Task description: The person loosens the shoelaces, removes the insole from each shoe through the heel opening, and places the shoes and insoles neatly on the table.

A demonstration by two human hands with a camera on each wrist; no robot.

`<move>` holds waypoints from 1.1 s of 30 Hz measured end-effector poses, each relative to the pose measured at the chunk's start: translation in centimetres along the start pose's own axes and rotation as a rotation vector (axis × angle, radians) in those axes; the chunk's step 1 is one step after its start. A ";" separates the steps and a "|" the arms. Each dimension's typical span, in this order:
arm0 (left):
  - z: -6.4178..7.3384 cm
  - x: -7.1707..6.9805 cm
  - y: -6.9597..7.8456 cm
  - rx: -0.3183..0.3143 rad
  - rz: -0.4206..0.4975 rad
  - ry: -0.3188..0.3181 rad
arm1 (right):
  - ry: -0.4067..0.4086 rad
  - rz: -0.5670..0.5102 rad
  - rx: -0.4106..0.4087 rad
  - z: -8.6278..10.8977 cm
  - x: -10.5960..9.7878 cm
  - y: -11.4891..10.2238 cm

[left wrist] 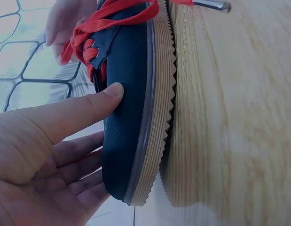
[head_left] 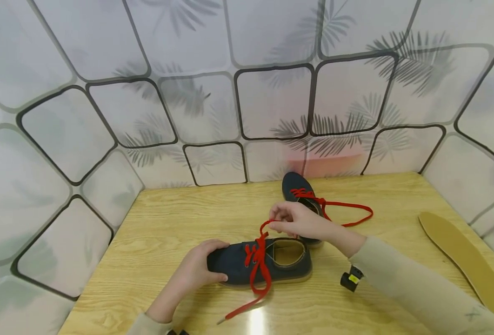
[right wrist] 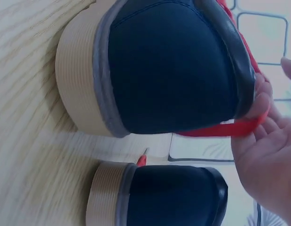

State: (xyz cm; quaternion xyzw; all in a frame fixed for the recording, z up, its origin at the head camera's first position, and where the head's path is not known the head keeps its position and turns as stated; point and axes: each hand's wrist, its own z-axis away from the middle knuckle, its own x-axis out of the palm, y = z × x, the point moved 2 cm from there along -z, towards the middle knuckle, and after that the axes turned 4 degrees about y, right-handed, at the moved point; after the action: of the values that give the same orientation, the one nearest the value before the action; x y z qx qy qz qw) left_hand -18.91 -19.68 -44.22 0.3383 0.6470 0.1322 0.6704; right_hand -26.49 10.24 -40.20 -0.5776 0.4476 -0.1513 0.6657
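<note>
A navy shoe [head_left: 239,267] with a tan ridged sole lies on the wooden table, toe to the left. My left hand [head_left: 196,265] grips its toe; in the left wrist view the thumb [left wrist: 114,92] presses one side while the fingers lie at the other. Above the shoe's opening, my right hand [head_left: 299,221] pinches one end of its red shoelace [head_left: 264,226]. The lace's other end trails over the near side onto the table, its metal tip [head_left: 221,321] toward me. In the right wrist view, the red lace [right wrist: 248,126] runs beside the right hand [right wrist: 272,146].
Behind the right hand stands a second navy shoe [head_left: 294,184], toe away from me, its red lace [head_left: 362,207] looped out to the right. A tan insole [head_left: 460,256] lies at the table's right side. A patterned curtain [head_left: 272,102] borders the table's back and sides.
</note>
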 end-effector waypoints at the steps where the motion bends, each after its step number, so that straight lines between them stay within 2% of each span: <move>1: 0.0 0.0 0.0 0.001 -0.001 -0.001 | 0.011 0.033 0.015 -0.1 0.1 -0.1; 4: -0.1 0.1 0.0 0.000 -0.003 -0.003 | 0.033 0.139 0.030 -0.3 0.3 -0.3; 8: 0.0 0.1 0.1 -0.003 0.001 -0.005 | 0.064 0.279 -0.038 -0.4 0.3 -0.4; 11: 0.0 0.1 0.1 -0.003 -0.001 -0.005 | 0.057 0.282 -0.116 -0.4 0.4 -0.3; 17: 0.0 0.0 0.1 0.000 -0.005 -0.007 | -0.049 0.251 -0.199 -0.3 0.9 -0.3; 20: 0.0 0.1 0.1 -0.004 -0.003 -0.008 | -0.085 0.282 -0.249 -0.2 1.2 -0.4; 24: 0.0 0.1 0.0 -0.010 -0.001 -0.006 | -0.074 0.350 -0.293 -0.2 1.6 -0.7; 28: -0.1 0.2 -0.1 -0.009 0.008 -0.002 | -0.043 0.360 -0.262 -0.2 1.8 -0.7; 33: -0.2 0.3 -0.3 -0.005 0.010 0.007 | -0.039 0.283 -0.155 -0.1 1.6 -0.3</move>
State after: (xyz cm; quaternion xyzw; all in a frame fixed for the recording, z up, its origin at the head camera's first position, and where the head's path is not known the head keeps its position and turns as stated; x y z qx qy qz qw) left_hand -19.16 -19.67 -44.61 0.3393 0.6472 0.1383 0.6685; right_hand -25.57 8.97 -40.65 -0.5614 0.5217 -0.0096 0.6423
